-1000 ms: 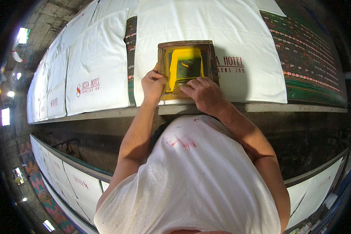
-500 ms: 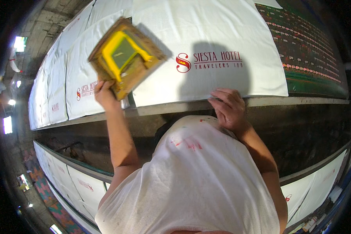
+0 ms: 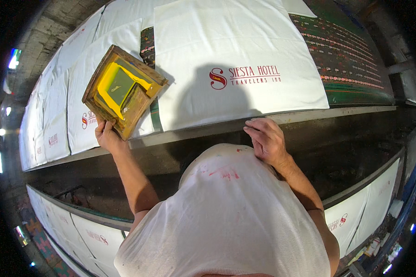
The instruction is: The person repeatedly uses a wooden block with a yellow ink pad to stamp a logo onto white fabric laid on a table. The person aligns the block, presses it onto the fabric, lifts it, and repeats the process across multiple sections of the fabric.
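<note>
My left hand (image 3: 108,135) grips the lower corner of a wooden screen-printing frame (image 3: 145,71), held tilted above white cloths at the left. Yellow ink (image 3: 110,98) lines the inside of its mesh, and a brown wooden piece (image 3: 136,99) lies within the frame. To the right of it, a white cloth (image 3: 235,37) is spread flat, bearing a red printed emblem and lettering with a touch of yellow in the emblem. My right hand (image 3: 267,138) hovers by the table's front edge, fingers loosely bent, with nothing seen in it.
More printed white cloths (image 3: 55,111) cover the long table to the left. At the right, the green tabletop (image 3: 351,87) shows rows of ink marks. Another table with white cloths (image 3: 90,226) runs behind me, across a dark gap. My head's shadow falls on the cloth.
The frame has moved left and down with my left hand, away from the emblem on the near cloth. My right hand stays near the table edge, its fingers drawn closer together.
</note>
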`<state>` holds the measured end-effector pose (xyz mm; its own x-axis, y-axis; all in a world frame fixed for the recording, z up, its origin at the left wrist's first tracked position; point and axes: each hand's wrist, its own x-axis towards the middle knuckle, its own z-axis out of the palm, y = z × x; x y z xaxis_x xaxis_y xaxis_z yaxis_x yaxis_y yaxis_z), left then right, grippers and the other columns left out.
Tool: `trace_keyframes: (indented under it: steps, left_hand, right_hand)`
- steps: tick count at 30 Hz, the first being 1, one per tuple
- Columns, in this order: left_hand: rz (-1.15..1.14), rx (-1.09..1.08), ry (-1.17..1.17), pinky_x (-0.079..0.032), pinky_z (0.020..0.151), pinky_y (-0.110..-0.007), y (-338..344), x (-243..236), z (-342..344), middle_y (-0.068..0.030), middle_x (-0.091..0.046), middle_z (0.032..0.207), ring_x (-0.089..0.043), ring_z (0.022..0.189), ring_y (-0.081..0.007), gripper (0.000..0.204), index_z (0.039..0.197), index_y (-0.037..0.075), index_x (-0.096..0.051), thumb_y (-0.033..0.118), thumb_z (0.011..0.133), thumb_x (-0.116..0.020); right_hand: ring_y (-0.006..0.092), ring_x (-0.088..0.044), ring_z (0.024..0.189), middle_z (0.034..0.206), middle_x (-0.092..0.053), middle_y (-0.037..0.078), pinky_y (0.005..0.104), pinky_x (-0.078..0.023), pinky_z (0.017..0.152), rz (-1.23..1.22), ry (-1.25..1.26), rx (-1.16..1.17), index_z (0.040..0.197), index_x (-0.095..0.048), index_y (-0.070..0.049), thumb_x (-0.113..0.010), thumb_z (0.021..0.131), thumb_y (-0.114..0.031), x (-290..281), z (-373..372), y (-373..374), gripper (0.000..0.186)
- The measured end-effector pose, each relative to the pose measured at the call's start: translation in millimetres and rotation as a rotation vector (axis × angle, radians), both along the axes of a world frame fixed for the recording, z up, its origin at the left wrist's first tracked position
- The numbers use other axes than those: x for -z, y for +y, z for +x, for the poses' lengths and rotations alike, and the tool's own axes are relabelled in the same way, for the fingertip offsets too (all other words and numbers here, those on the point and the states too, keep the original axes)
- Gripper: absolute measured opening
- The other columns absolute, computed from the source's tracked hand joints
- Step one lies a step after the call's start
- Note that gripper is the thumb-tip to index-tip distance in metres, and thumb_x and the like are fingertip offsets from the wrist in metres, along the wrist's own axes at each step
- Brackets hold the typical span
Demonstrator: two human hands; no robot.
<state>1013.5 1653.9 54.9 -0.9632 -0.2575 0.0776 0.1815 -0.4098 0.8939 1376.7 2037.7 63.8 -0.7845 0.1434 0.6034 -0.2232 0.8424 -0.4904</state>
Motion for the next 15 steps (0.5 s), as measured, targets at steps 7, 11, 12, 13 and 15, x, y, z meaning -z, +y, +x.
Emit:
trace_keyframes:
  steps: [7,11,12,13,15]
  left_hand:
    - [0.023,0.009,-0.050,-0.064,0.105,-0.046,5.5,22.7,13.7,-0.0272,-0.069,0.145,-0.074,0.122,-0.0339,0.036,0.103,0.004,-0.061,-0.028,0.084,-0.064]
    - [-0.016,-0.039,-0.110,-0.065,0.102,-0.044,14.1,24.8,23.5,-0.0252,-0.071,0.140,-0.074,0.116,-0.0317,0.037,0.103,0.004,-0.062,-0.028,0.084,-0.065]
    - [-0.010,-0.035,-0.088,-0.064,0.102,-0.044,17.1,22.9,27.4,-0.0248,-0.072,0.139,-0.074,0.116,-0.0315,0.037,0.103,0.004,-0.062,-0.028,0.084,-0.065]
    - [-0.006,-0.027,-0.064,-0.064,0.102,-0.043,25.0,16.7,34.8,-0.0244,-0.072,0.138,-0.074,0.116,-0.0313,0.037,0.103,0.003,-0.062,-0.028,0.084,-0.065]
    - [0.001,-0.012,-0.019,-0.064,0.102,-0.042,42.8,4.9,47.8,-0.0232,-0.073,0.135,-0.074,0.116,-0.0307,0.037,0.104,0.003,-0.062,-0.027,0.084,-0.065]
  right_hand:
    - [0.0352,-0.075,0.103,0.117,-0.077,0.015,0.0448,-0.063,0.088,0.020,-0.033,-0.003,0.108,-0.078,0.000,-0.072,0.076,0.013,-20.1,13.9,-17.5,0.036]
    - [0.0341,-0.076,0.099,0.116,-0.078,0.014,0.0435,-0.063,0.085,0.019,-0.024,-0.016,0.109,-0.078,0.000,-0.072,0.075,0.013,-17.5,22.0,-6.3,0.037]
    - [0.0338,-0.076,0.099,0.115,-0.078,0.014,0.0434,-0.063,0.084,0.024,-0.022,-0.020,0.109,-0.078,0.000,-0.072,0.075,0.013,-20.0,22.6,-0.4,0.036]
    - [0.0335,-0.076,0.098,0.115,-0.078,0.014,0.0432,-0.063,0.084,0.028,-0.019,-0.020,0.109,-0.078,0.000,-0.072,0.075,0.013,-22.5,23.6,6.0,0.036]
    - [0.0324,-0.075,0.099,0.114,-0.077,0.012,0.0434,-0.063,0.085,0.027,-0.008,-0.030,0.110,-0.078,-0.001,-0.073,0.076,0.011,-21.5,28.0,22.9,0.036]
